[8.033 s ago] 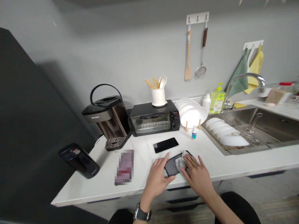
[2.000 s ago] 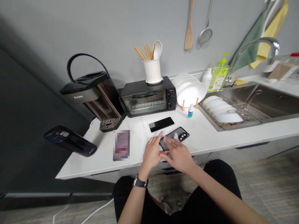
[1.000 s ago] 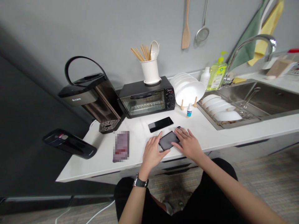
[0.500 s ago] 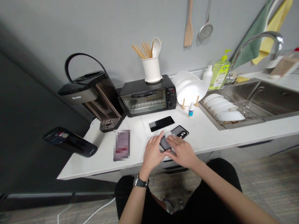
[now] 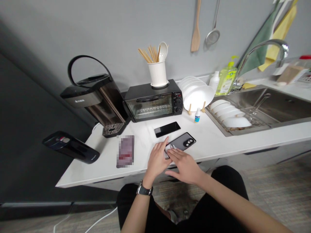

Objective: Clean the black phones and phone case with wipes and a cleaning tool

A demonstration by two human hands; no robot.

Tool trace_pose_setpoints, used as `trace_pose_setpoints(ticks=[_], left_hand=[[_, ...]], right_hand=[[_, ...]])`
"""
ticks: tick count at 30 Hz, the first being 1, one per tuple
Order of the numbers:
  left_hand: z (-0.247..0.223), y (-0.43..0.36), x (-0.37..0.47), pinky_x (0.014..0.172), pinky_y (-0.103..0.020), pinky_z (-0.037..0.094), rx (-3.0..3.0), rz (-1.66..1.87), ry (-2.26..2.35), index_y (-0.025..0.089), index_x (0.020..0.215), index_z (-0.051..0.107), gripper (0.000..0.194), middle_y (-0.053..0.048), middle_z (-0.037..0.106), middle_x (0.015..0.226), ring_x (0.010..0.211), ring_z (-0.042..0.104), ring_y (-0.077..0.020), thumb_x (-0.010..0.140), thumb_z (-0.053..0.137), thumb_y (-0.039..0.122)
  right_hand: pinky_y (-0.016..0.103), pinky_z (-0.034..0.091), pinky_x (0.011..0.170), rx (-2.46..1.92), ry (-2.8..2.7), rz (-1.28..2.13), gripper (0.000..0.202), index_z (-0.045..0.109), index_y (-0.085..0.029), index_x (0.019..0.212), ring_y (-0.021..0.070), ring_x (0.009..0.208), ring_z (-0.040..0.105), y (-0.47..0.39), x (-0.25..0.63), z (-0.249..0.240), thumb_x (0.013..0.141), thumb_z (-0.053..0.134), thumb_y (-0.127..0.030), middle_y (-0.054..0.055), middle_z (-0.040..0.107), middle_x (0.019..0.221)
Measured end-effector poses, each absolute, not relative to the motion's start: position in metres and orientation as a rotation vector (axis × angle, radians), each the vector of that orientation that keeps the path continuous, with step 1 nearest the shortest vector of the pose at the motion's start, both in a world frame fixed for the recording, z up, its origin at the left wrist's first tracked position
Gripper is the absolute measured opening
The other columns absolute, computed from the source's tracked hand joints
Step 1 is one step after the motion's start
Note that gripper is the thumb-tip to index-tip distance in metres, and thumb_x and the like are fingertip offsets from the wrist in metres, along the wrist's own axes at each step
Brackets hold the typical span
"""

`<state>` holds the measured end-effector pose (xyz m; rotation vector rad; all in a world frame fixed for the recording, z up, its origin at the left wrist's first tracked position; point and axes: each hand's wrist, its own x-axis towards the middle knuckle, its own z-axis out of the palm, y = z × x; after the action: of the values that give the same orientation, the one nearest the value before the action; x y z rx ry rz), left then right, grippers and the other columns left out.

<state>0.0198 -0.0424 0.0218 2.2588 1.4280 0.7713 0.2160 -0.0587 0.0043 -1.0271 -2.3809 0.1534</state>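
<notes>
1. While the right hand [image 5: 185, 165] lies flat, fingers spread, its fingertips press a small cloth [image 5: 168, 149] onto the near end of a dark phone [image 5: 181, 143].
2. Beside it, the left hand [image 5: 156, 160] steadies that phone's left edge, its grip loose, fingers resting apart.
3. Camera side up, the phone lies on the white surface [image 5: 218, 139].
4. Just behind lies a second phone [image 5: 167, 129].
5. Farther back stands a toaster oven [image 5: 153, 101].

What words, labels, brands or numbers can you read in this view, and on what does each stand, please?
None can be read.
Toaster oven: small white brand mark, too small.
Water dispenser: white logo, blurred.
Dropper bottle and soap bottle: labels too small.
</notes>
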Motion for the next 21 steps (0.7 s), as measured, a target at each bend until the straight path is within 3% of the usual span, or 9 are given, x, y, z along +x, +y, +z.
trace_pose_setpoints(ticks=[4,6,9,12,15,18,21], left_hand=[[0.022,-0.043,0.02,0.109,-0.046,0.045,2.275,0.776,1.444,0.032,0.164,0.029,0.093,-0.008,0.063,0.138,0.123,0.055,-0.0293,0.086,0.08,0.037],[0.022,-0.041,0.022,0.109,-0.047,0.044,2.279,0.767,1.442,0.032,0.165,0.027,0.096,-0.008,0.063,0.137,0.123,0.055,-0.0299,0.086,0.081,0.039],[0.022,-0.039,0.024,0.108,-0.047,0.045,2.272,0.738,1.433,0.031,0.165,0.027,0.094,-0.008,0.063,0.136,0.12,0.055,-0.0296,0.087,0.079,0.034],[0.021,-0.039,0.023,0.108,-0.045,0.045,2.268,0.742,1.422,0.029,0.165,0.028,0.088,-0.008,0.062,0.136,0.12,0.054,-0.0284,0.089,0.072,0.024],[0.02,-0.041,0.023,0.107,-0.045,0.046,2.279,0.771,1.431,0.03,0.164,0.029,0.088,-0.008,0.061,0.135,0.12,0.053,-0.0288,0.089,0.075,0.031],[0.02,-0.04,0.025,0.109,-0.047,0.045,2.297,0.771,1.456,0.031,0.164,0.029,0.091,-0.008,0.062,0.132,0.12,0.053,-0.0301,0.088,0.079,0.041],[0.018,-0.039,0.026,0.108,-0.047,0.045,2.299,0.762,1.454,0.031,0.164,0.028,0.088,-0.009,0.062,0.131,0.119,0.054,-0.0297,0.09,0.076,0.038]], right_hand=[[0.057,0.043,0.117,-1.26,-2.3,0.012,0.049,0.064,-0.017,0.139,0.0327,0.133,0.063,-0.04,0.243,0.007,0.106,0.05,-0.051,0.017,0.068,0.14],[0.061,0.042,0.116,-1.405,-2.204,-0.095,0.052,0.064,-0.011,0.138,0.0369,0.132,0.063,-0.036,0.25,0.007,0.106,0.05,-0.05,0.022,0.067,0.14],[0.058,0.04,0.119,-1.329,-2.213,-0.065,0.068,0.062,-0.005,0.138,0.0389,0.133,0.061,-0.052,0.23,0.006,0.101,0.056,-0.061,0.027,0.065,0.14],[0.053,0.039,0.122,-1.123,-2.315,0.127,0.07,0.062,-0.011,0.14,0.0332,0.133,0.062,-0.065,0.209,0.007,0.097,0.058,-0.067,0.02,0.066,0.142],[0.059,0.036,0.122,-1.164,-2.329,0.125,0.053,0.064,-0.019,0.139,0.0318,0.134,0.062,-0.051,0.225,0.009,0.104,0.053,-0.056,0.015,0.069,0.139],[0.067,0.032,0.12,-1.416,-2.202,-0.044,0.05,0.063,-0.014,0.139,0.0367,0.132,0.063,-0.037,0.245,0.009,0.107,0.047,-0.049,0.02,0.068,0.14],[0.061,0.034,0.121,-1.334,-2.249,-0.022,0.06,0.062,-0.011,0.14,0.0366,0.137,0.058,-0.046,0.235,0.008,0.104,0.051,-0.057,0.022,0.066,0.142]])
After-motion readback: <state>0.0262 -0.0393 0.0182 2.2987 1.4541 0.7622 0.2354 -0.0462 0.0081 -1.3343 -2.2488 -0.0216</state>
